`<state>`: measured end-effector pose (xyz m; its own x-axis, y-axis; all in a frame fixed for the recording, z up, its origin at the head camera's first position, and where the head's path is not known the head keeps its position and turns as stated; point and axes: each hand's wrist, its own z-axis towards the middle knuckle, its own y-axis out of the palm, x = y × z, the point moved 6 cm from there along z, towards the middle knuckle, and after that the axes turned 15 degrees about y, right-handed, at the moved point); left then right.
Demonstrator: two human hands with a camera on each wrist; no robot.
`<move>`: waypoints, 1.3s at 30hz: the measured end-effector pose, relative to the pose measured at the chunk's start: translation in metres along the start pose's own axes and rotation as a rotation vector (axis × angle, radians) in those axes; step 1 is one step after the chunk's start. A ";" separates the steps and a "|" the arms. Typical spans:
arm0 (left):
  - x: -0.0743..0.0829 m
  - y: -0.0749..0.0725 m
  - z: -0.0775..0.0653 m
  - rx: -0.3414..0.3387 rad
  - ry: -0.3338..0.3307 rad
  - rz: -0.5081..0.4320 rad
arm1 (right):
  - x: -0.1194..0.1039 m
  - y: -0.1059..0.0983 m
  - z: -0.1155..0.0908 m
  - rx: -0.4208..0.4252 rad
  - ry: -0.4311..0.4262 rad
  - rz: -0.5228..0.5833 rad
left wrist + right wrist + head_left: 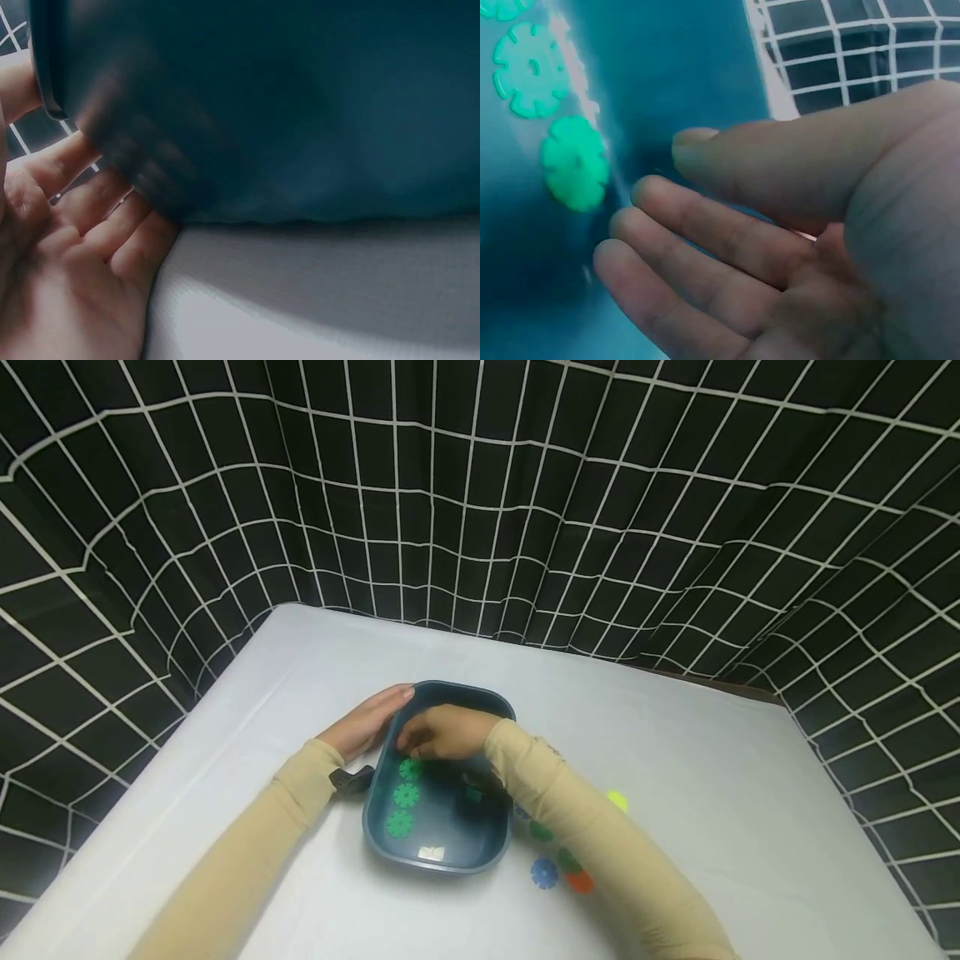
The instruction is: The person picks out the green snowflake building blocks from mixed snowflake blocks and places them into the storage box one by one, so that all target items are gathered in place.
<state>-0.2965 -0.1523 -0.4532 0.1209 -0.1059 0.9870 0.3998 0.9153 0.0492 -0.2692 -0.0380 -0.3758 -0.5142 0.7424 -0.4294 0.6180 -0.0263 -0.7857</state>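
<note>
A dark blue plastic basin (457, 835) sits on the white tabletop. Along its left side, three green notched discs (407, 795) lie in a row on the floor. My left hand (367, 722) rests against the basin's outer left wall; in the left wrist view its fairly straight fingers (120, 217) touch the wall below the rim. Inside the basin, my right hand (450, 732) hovers by the far end of the row. Nothing shows between its thumb and loosely bent fingers in the right wrist view, where a green disc (576, 163) lies just beyond the fingertips.
Right of the basin, partly behind my right sleeve, lie several loose discs: a blue one (544, 873), an orange one (580, 882), green ones (541, 832) and a yellow one (617, 800). A small dark green piece (473, 794) shows in the basin. Black gridded curtain (480, 485) surrounds the table.
</note>
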 end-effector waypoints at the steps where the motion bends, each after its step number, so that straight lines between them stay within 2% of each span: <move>1: 0.000 0.000 -0.001 -0.002 -0.004 0.002 | 0.001 -0.003 -0.003 0.009 -0.003 -0.001; 4: 0.000 0.001 0.000 -0.014 0.002 0.008 | 0.005 -0.020 -0.021 0.056 -0.009 0.016; 10: 0.004 0.001 0.004 -0.024 0.020 0.047 | 0.019 -0.064 -0.082 0.215 0.014 0.115; 15: 0.006 0.002 0.005 -0.023 0.028 0.051 | 0.048 -0.074 -0.118 0.271 0.070 0.185; 19: 0.006 0.002 0.004 -0.018 0.037 0.053 | 0.077 -0.064 -0.125 0.260 0.097 0.195; 24: 0.006 -0.001 0.002 -0.016 0.036 0.058 | 0.104 -0.032 -0.116 0.194 0.161 0.112; 32: 0.003 -0.006 -0.004 -0.009 0.041 0.053 | 0.111 0.011 -0.103 0.146 0.253 0.011; 35: 0.000 -0.004 -0.003 0.000 0.036 0.043 | 0.114 0.018 -0.101 0.157 0.297 -0.019; 39: -0.001 -0.003 -0.002 0.012 0.030 0.037 | 0.117 0.020 -0.100 0.193 0.291 -0.060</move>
<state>-0.2965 -0.1556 -0.4551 0.1628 -0.0830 0.9832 0.3841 0.9232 0.0143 -0.2573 0.1151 -0.3970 -0.3384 0.9052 -0.2569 0.4539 -0.0822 -0.8873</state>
